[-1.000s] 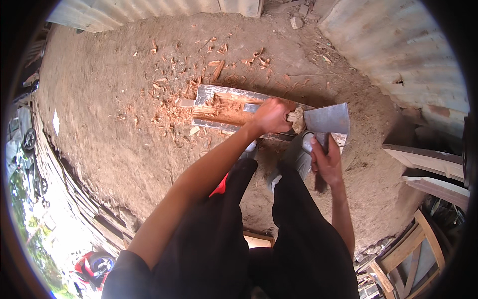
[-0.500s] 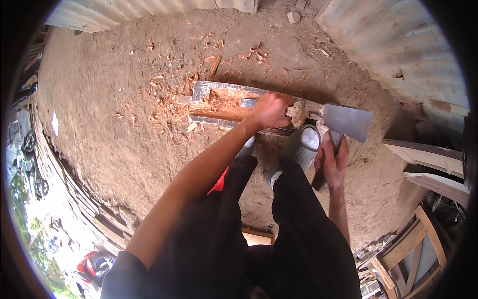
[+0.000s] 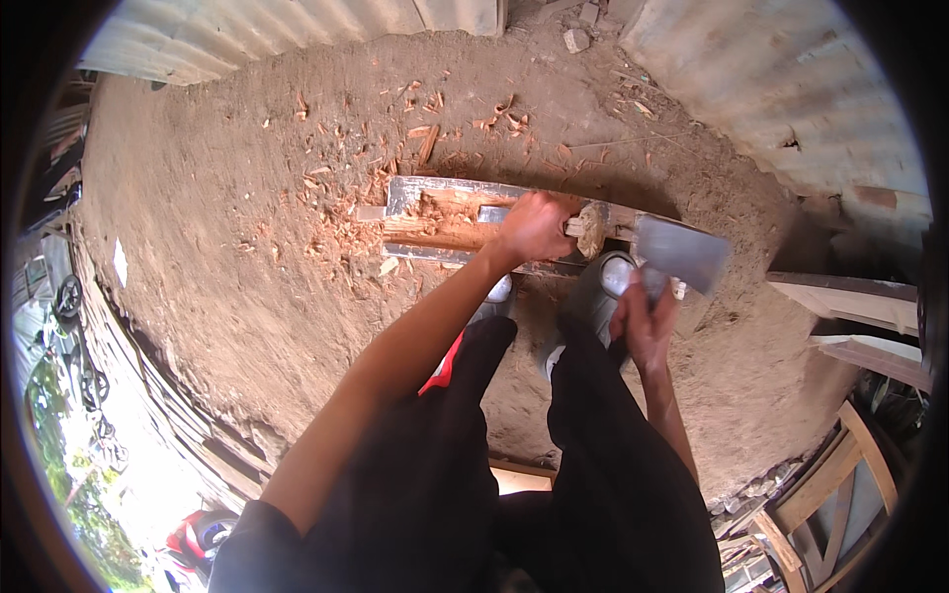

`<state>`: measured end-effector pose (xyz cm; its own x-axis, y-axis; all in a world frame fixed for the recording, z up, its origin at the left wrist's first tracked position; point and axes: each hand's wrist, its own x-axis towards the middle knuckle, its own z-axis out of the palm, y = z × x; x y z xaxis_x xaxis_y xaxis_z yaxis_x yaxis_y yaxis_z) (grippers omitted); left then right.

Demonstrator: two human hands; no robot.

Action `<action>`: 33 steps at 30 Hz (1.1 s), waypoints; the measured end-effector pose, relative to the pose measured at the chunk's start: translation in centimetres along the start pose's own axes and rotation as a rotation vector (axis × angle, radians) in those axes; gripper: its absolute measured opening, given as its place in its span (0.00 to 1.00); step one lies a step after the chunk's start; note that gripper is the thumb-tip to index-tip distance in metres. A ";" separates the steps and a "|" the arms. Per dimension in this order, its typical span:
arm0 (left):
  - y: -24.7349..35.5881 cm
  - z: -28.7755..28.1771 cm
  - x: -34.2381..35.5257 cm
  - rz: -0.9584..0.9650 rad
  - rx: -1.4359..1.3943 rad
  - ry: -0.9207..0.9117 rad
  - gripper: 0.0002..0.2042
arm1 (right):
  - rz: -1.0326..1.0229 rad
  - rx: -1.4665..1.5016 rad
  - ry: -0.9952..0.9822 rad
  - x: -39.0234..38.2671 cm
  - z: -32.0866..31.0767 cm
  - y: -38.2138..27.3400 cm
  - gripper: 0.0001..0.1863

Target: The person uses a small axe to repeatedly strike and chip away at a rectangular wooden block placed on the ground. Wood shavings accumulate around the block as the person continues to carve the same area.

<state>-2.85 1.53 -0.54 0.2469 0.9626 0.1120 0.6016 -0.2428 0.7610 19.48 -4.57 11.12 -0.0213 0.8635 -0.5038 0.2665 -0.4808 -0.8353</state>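
Observation:
My left hand (image 3: 539, 225) is closed around a chisel (image 3: 490, 213). The flat metal blade points left, and the frayed, mushroomed end of the wooden handle sticks out to the right. Its blade lies over the hollowed reddish middle of a wooden piece (image 3: 447, 237) with dark, worn edges; the cutting tip's exact contact is hard to make out. In my right hand (image 3: 647, 321) is a hatchet (image 3: 682, 255) with a broad grey blade, slightly blurred. The blade is just right of the chisel's handle end, its flat side showing. My fingers wrap the hatchet's handle.
Wood chips (image 3: 331, 198) litter the dirt floor around the piece's left end. My shoes (image 3: 615, 277) are close to its near edge. Corrugated metal sheets (image 3: 771, 109) stand at the back and right. Boards (image 3: 850, 301) and a wooden frame (image 3: 840, 494) are at the right.
My right hand and the hatchet have shifted a little left, toward the chisel's handle end. The left hand keeps its grip on the chisel. The whole view has moved slightly.

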 end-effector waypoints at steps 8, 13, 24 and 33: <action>-2.5 -1.3 -1.2 -0.045 -0.053 0.024 0.17 | -0.097 -0.227 -0.124 -1.5 -0.7 -4.4 0.12; -0.1 -1.8 -1.0 0.027 -0.151 0.083 0.22 | -0.083 -0.084 -0.005 -2.5 0.7 -4.0 0.12; 0.8 -0.7 -0.5 -0.012 -0.094 -0.084 0.12 | 0.065 0.003 0.017 -2.6 0.2 -3.3 0.13; 0.2 -0.7 -0.6 0.031 -0.090 -0.039 0.13 | 0.062 -0.197 -0.110 -1.1 1.5 -2.4 0.11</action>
<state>-3.40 1.03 -0.07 0.2943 0.9490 0.1130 0.5230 -0.2589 0.8121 17.41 -4.57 13.38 -0.1014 0.8064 -0.5826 0.4532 -0.4839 -0.7487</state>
